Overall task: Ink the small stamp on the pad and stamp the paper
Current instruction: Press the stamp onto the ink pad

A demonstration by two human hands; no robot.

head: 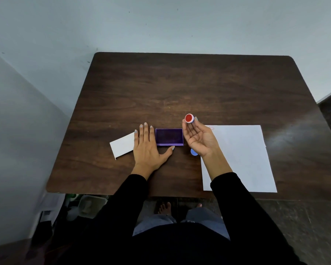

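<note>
My right hand (198, 137) is raised palm-up above the table and pinches the small round stamp (189, 118) at its fingertips, the stamp's red face turned toward me. The open purple ink pad (169, 136) lies on the table just left of that hand. My left hand (146, 150) rests flat on the table against the pad's left side, thumb along its front edge. The white paper (241, 157) lies to the right, with a faint red mark (211, 128) near its top left corner.
A white lid or card (122, 145) lies left of my left hand, partly under it. A small blue cap (193, 152) sits on the dark wooden table (180, 83) beneath my right wrist. Walls stand close behind and to the left.
</note>
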